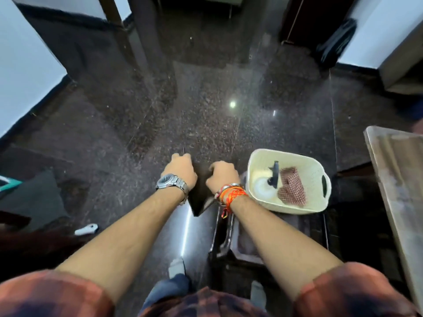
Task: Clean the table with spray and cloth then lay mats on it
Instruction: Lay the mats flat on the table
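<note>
Floor — dark speckled polished stone, glossy, with light reflections. On it or on a low dark stand, cannot tell which: cream plastic basket, towards the right edge. Near the left edge — a small white object and a grey mat-like sheet.

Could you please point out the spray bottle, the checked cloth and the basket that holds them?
spray bottle [273, 172]: head view, on its dark trigger head.
checked cloth [291, 188]: head view, on the middle of the crumpled fabric.
basket [304, 163]: head view, on the bare inner wall at the far side.
</note>
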Demonstrator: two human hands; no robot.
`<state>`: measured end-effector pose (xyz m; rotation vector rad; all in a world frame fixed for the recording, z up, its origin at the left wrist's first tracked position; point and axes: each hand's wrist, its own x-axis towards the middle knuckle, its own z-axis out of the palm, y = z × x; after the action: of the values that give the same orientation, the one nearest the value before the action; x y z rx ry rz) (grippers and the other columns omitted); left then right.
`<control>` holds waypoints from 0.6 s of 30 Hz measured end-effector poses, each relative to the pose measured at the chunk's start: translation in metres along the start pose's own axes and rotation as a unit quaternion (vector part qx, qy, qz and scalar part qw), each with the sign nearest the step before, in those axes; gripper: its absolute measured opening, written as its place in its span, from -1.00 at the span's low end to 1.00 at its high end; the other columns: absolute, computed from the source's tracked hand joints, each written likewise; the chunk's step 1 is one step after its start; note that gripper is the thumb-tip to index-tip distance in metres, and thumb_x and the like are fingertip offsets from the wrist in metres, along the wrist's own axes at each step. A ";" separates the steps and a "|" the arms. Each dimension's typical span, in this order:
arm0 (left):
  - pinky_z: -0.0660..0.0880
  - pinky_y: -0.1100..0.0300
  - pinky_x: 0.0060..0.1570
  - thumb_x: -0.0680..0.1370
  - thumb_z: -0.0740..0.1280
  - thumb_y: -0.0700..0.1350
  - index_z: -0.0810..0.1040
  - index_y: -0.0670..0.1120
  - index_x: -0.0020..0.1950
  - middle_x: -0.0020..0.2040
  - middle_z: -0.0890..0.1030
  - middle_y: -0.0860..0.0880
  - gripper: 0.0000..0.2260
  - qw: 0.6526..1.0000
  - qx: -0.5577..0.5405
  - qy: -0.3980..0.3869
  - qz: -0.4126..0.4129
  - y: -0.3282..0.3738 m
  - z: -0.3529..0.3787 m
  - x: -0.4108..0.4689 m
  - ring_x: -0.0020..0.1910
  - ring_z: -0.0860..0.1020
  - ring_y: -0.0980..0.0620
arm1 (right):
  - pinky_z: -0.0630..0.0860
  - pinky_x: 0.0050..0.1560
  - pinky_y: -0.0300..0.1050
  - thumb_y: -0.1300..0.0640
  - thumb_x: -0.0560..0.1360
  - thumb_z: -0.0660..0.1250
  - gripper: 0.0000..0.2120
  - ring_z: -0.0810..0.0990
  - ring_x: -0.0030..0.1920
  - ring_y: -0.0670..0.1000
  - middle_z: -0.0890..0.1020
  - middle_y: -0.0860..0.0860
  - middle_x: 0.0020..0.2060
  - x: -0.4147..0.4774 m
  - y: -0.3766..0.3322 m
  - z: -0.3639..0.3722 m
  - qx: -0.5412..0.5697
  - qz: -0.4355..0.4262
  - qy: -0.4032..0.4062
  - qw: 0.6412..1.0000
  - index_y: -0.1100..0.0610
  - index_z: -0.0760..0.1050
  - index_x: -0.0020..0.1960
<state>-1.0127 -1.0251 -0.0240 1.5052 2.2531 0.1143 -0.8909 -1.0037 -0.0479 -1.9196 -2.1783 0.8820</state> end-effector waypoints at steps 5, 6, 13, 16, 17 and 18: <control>0.50 -0.14 0.03 0.49 0.24 -0.21 0.43 -0.20 0.12 0.21 0.33 -0.17 -0.79 0.996 -0.026 0.045 0.072 -0.022 -0.064 0.058 -0.02 0.54 -0.31 | 0.52 -0.01 0.02 0.22 0.39 0.23 -0.73 0.58 0.04 0.27 0.57 0.16 0.03 0.044 -0.045 -0.034 -0.012 0.036 0.140 0.989 0.14 0.57 0.05; 0.49 -0.12 -0.01 0.50 0.22 -0.22 0.43 -0.19 0.12 0.21 0.34 -0.16 -0.80 0.994 -0.029 0.055 0.090 -0.019 -0.072 0.069 -0.03 0.54 -0.31 | 0.52 -0.02 0.02 0.22 0.41 0.22 -0.73 0.57 0.03 0.27 0.55 0.15 0.03 0.050 -0.048 -0.042 -0.011 0.043 0.162 0.986 0.14 0.56 0.06; 0.42 0.00 -0.08 0.52 0.18 -0.24 0.40 -0.17 0.10 0.09 0.56 -0.21 -0.83 0.978 -0.046 0.030 0.200 0.045 -0.090 0.142 0.05 0.55 -0.29 | 0.49 -0.04 0.04 0.23 0.44 0.18 -0.72 0.56 -0.01 0.27 0.49 0.10 0.05 0.103 -0.028 -0.088 -0.026 0.112 0.248 0.962 0.14 0.51 0.12; 0.42 0.00 -0.11 0.54 0.18 -0.22 0.40 -0.16 0.09 0.06 0.58 -0.21 -0.86 0.967 -0.032 0.015 0.251 0.088 -0.086 0.182 0.03 0.56 -0.28 | 0.49 -0.04 0.05 0.23 0.43 0.19 -0.71 0.56 0.00 0.28 0.50 0.11 0.05 0.138 -0.003 -0.104 -0.020 0.164 0.278 0.946 0.12 0.52 0.12; 0.43 0.00 -0.11 0.54 0.17 -0.22 0.39 -0.17 0.10 0.06 0.57 -0.21 -0.85 0.964 -0.024 0.009 0.265 0.103 -0.084 0.196 0.03 0.57 -0.28 | 0.49 -0.03 0.05 0.23 0.43 0.19 -0.70 0.56 0.00 0.28 0.51 0.11 0.05 0.150 0.007 -0.109 -0.015 0.180 0.287 0.941 0.12 0.53 0.13; 0.44 -0.01 -0.10 0.54 0.17 -0.21 0.39 -0.17 0.11 0.07 0.57 -0.21 -0.84 0.960 -0.017 -0.001 0.279 0.116 -0.082 0.207 0.03 0.57 -0.27 | 0.49 -0.03 0.05 0.23 0.43 0.19 -0.70 0.56 0.01 0.28 0.51 0.11 0.05 0.160 0.016 -0.114 -0.011 0.190 0.296 0.936 0.12 0.54 0.13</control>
<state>-1.0113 -0.7780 0.0226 2.0759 1.7502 0.3128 -0.8580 -0.8137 -0.0077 -2.2748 -1.5040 0.2425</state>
